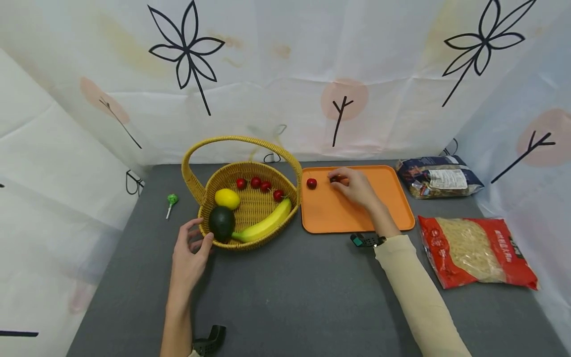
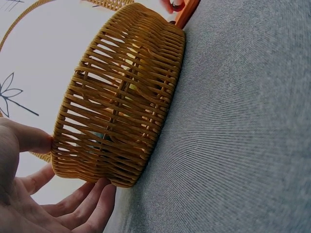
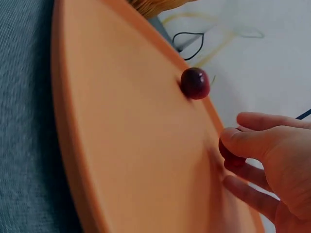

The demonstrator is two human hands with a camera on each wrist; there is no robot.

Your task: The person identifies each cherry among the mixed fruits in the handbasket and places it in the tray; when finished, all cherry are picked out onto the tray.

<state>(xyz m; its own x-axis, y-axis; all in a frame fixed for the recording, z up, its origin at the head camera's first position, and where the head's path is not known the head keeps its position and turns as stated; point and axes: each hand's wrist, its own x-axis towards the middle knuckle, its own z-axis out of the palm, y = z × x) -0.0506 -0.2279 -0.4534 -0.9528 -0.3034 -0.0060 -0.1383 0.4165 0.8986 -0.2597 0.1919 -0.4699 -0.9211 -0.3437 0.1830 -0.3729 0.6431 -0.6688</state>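
A yellow wicker basket [image 1: 250, 243] with a tall handle holds a lemon [image 1: 227, 199], an avocado [image 1: 221, 223], a banana [image 1: 265, 225] and several cherries [image 1: 256, 182]. At its near left end my left hand [image 1: 192, 253] grips the basket, thumb at the rim and fingers against the woven side [image 2: 116, 107]. Over the orange tray [image 1: 357, 218], my right hand [image 1: 354, 188] pinches a dark red cherry [image 3: 231, 151] between thumb and fingers. Another cherry [image 1: 312, 184] lies on the tray to the left of that hand.
A green lollipop [image 1: 172, 200] lies left of the basket on the grey table [image 1: 285, 297]. Right of the tray are a dark blue food bag [image 1: 439, 177] and a red pasta bag [image 1: 477, 253]. White printed cloth [image 1: 276, 74] hangs behind and at both sides.
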